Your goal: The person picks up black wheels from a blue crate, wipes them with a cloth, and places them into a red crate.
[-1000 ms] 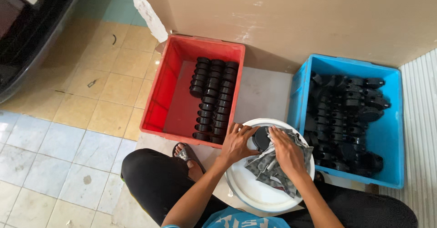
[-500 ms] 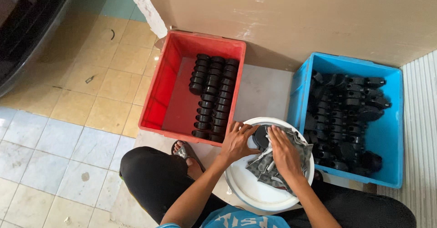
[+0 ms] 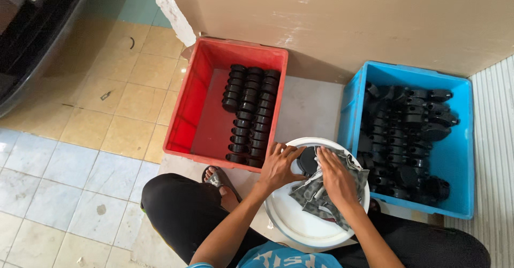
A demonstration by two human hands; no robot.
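Over a round white basin [image 3: 300, 225] on the floor, my left hand [image 3: 278, 166] grips a black round plastic part [image 3: 308, 160]. My right hand [image 3: 336, 178] presses a grey patterned cloth [image 3: 313, 195] against that part. The cloth drapes down into the basin. To the left, a red crate [image 3: 195, 112] holds neat rows of black cylindrical parts [image 3: 249, 112]. To the right, a blue crate [image 3: 460, 155] is packed with similar black parts [image 3: 404, 134].
A large brown cardboard sheet [image 3: 342, 21] stands behind both crates. My legs in black trousers [image 3: 176, 209] and a sandalled foot [image 3: 217, 179] are folded below the basin. A dark vehicle body [image 3: 32, 38] is at the upper left. The floor is tiled, with a ribbed mat [image 3: 495, 155] on the right.
The hands stay over the basin; the right hand has shifted slightly over the cloth on the black part. The crates have not moved.
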